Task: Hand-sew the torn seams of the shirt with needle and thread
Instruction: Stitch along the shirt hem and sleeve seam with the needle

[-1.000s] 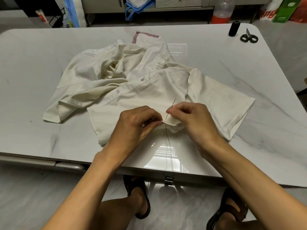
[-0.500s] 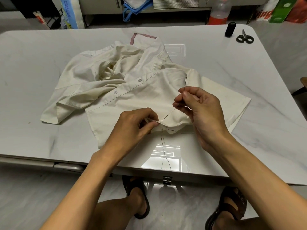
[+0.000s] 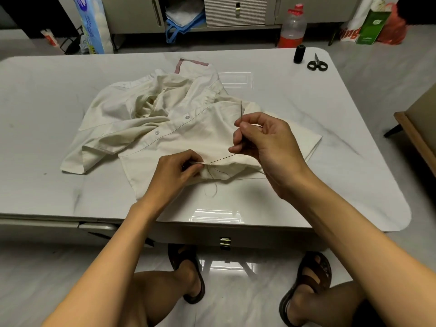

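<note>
Shirt [image 3: 179, 128]: soft, limp; seam edge is pinched by fingers of the left hand [image 3: 177, 173]. Needle [image 3: 241, 109]: thin, likely slippery; pinched by the right hand [image 3: 266, 142], thread [image 3: 221, 158] drawn taut.

L hand [image 3: 175, 175] pinching low, R hand [image 3: 266, 142] raised, pinching, forearms fwd

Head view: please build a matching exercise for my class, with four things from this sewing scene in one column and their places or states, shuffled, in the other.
1. needle
2. shirt
3. scissors
4. thread spool

a. lies flat near the far right corner of the table
b. stands upright
c. pinched in the right hand, pointing up
d. fold pinched by the left hand

Pairs: 1-c, 2-d, 3-a, 4-b
</note>
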Tool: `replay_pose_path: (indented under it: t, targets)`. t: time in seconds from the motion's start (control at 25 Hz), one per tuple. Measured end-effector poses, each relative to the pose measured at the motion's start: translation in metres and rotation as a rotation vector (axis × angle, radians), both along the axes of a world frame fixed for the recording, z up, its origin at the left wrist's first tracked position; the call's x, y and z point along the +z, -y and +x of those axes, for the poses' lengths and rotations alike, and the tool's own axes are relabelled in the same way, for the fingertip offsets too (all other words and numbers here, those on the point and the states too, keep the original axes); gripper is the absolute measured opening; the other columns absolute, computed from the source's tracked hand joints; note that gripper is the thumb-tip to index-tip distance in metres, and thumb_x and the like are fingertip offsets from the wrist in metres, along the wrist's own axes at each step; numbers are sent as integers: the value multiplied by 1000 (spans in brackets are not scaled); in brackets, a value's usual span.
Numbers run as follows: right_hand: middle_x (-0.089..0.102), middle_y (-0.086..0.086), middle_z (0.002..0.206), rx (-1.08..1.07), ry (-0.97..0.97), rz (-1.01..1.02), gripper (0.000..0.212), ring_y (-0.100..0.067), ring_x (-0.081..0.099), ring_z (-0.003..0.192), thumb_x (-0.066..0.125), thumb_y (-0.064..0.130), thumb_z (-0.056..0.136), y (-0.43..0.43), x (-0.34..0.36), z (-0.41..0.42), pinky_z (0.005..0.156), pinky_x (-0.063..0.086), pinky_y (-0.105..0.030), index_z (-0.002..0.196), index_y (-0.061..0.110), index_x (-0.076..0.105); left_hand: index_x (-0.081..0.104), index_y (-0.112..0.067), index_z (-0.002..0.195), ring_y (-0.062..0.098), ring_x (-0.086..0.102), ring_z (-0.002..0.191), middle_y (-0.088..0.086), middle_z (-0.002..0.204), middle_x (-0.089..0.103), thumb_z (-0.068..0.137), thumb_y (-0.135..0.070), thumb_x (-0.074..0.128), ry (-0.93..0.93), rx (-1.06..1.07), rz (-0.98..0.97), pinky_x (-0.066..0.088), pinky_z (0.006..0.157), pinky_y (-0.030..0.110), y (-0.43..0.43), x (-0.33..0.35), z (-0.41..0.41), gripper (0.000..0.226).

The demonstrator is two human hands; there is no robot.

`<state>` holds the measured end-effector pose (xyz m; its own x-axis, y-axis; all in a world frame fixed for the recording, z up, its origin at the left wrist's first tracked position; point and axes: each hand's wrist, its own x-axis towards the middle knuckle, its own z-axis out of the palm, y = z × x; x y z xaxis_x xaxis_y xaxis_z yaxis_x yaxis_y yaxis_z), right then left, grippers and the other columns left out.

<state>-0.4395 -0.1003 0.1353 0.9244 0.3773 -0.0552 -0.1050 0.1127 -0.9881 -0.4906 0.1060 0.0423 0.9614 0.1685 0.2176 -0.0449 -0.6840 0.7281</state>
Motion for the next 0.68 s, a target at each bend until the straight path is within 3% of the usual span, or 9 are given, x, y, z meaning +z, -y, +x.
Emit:
replay_pose_path:
  t: [0.28, 0.44, 0.68]
  targets:
    - [61, -6, 66, 178, -63, -146, 13, -12, 57, 51, 49, 1, 98, 47, 55, -39, 63, 57, -29, 97, 0, 62, 71, -12, 85, 9, 65, 71, 4, 77, 72, 91, -12, 71, -50, 149, -197, 47, 67, 14, 5, -11, -8, 6]
    - [58, -6, 64, 329, -182, -158, 10, -12, 54, 49, 50, -1, 97, 70, 73, -58, 60, 59, -30, 98, -1, 60, 72, -15, 86, 12, 68, 74, 0, 79, 73, 91, -15, 70, -43, 214, -245, 49, 73, 23, 8, -19, -8, 6]
    - [57, -6, 65, 580, -310, -183, 10, -8, 52, 48, 50, -2, 97, 91, 89, -70, 50, 54, -22, 95, 1, 60, 71, -13, 87, 14, 66, 76, 1, 81, 72, 93, -19, 69, -33, 259, -188, 43, 65, 8, 11, -24, -6, 9]
